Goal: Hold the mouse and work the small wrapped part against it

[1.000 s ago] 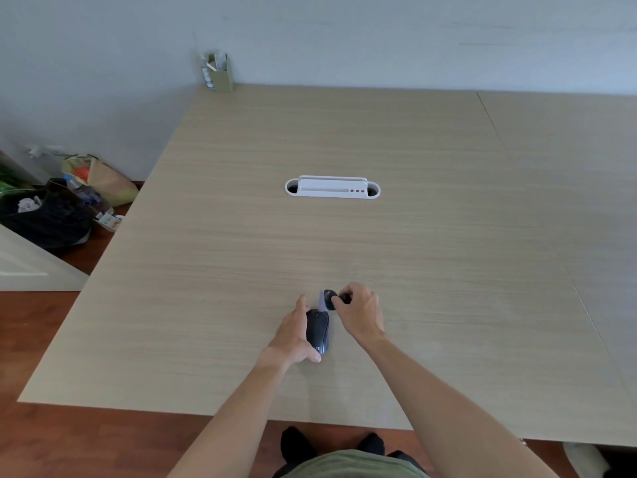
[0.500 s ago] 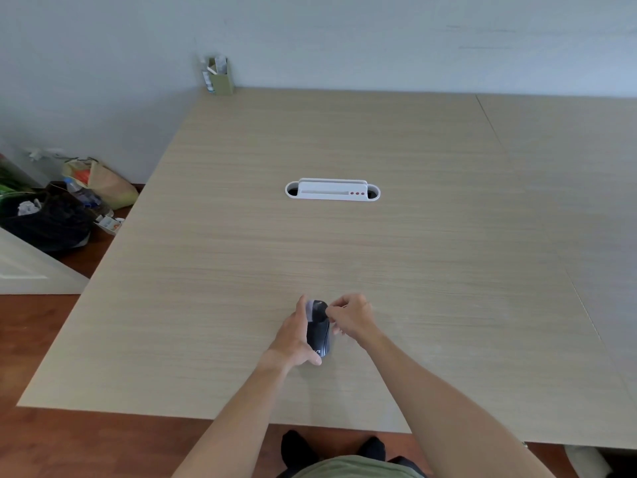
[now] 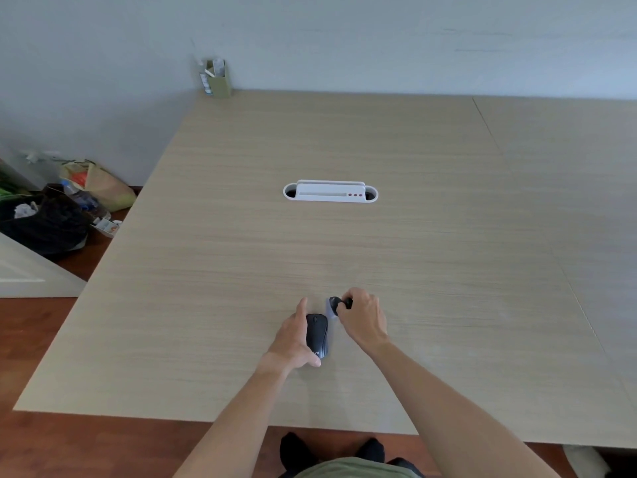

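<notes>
My left hand (image 3: 293, 343) grips the black mouse (image 3: 317, 334) from its left side, thumb curled at its near end; the mouse lies on the surface (image 3: 241, 236), well nearer me than the white cable tray (image 3: 330, 192), long axis pointing away from me. My right hand (image 3: 363, 319) pinches a small dark piece (image 3: 335, 304), fingers curled on it, just beyond and right of the mouse's far end, closer to that end than the left hand's grip.

Black mouse (image 3: 317, 334) lay flat on table, long way pointing away. Small black piece (image 3: 335, 304) just beyond, lifted.
</notes>
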### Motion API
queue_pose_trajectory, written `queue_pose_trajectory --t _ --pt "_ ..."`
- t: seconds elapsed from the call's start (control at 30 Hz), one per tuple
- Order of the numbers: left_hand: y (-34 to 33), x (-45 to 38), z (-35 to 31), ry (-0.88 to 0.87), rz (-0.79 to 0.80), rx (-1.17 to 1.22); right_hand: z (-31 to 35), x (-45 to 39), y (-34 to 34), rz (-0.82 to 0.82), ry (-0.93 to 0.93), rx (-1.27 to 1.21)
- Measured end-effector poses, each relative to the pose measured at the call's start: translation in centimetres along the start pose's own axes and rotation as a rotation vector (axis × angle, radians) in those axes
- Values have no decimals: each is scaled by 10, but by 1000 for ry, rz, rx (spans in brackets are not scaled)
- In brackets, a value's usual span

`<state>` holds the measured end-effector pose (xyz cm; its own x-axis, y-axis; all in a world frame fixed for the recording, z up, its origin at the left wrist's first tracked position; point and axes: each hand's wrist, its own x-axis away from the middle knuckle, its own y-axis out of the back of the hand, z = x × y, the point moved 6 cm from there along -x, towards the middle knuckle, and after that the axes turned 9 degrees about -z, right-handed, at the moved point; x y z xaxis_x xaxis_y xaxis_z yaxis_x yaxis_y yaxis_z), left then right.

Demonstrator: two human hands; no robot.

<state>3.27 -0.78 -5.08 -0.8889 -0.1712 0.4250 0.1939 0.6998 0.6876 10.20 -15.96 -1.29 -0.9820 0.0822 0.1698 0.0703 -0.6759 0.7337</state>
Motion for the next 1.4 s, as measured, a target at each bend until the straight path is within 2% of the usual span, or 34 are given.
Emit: queue_pose_trajectory --t 0.1,0.17,0.23,0.33,0.4,0.47,0.63,0.83,1.07,1.1,1.2,1.23,1.4 --pt "1 0 -1 -5 -9 0 6 -1 -5 115 37 -111" --pt "0 1 0 6 -3 7 4 -1 -7 150 78 14" --pt "-1 1 -1 -1 0 6 -2 -3 0 32 114 119" --pt "0 2 -2 5 -3 13 -3 -7 4 -70 169 16" --pt "0 2 -2 6 -6 8 -2 -8 -2 24 225 -1" --pt "0 2 -2 0 -7 2 -3 -3 -11 187 266 56" --pt "1 2 -5 -17 -13 4 -8 4 -2 404 211 44" --pt "1 3 -11 -1 -43 17 -8 5 2 177 199 -24" --pt "1 4 -12 15 -44 16 -23 15 -3 414 104 18" --pt "1 4 -12 16 -46 12 -23 14 1 394 93 -2" --pt "1 4 -14 0 -55 -10 -18 12 15 177 113 -107" --pt "1 5 -15 -2 -57 -15 -17 13 15 151 126 -120" --pt "4 7 -15 -3 -103 -70 -18 26 0 365 78 -53"
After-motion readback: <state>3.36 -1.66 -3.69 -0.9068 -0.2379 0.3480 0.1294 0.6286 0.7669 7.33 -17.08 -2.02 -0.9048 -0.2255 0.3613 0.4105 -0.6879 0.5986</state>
